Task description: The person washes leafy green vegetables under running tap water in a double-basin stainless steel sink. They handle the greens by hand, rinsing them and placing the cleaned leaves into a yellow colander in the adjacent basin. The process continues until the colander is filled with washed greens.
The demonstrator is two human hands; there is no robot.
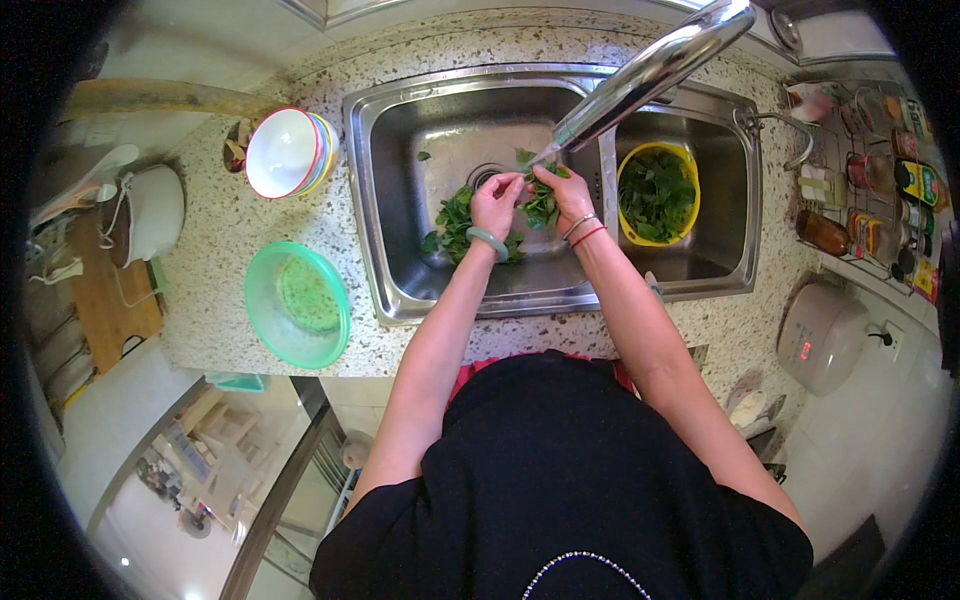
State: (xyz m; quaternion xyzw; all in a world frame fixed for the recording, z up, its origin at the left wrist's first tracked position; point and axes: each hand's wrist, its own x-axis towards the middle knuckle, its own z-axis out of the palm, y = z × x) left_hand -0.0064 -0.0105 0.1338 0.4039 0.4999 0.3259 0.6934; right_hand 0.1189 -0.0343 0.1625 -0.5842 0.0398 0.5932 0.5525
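Both of my hands are over the left basin of a steel double sink [400, 200], under the chrome faucet spout [650, 75]. My left hand [497, 203], with a pale green bangle on the wrist, and my right hand [562, 192], with thin bracelets, pinch the same bunch of leafy greens [541, 203] between them. More loose greens [455, 225] lie on the basin floor beside the drain. A yellow bowl [627, 232] full of greens sits in the right basin.
On the speckled counter to the left stand a stack of white bowls with coloured rims [285, 152] and a green plastic colander [297, 303]. A wire rack of bottles and jars [880, 190] hangs at right, with a white rice cooker [822, 335] below it.
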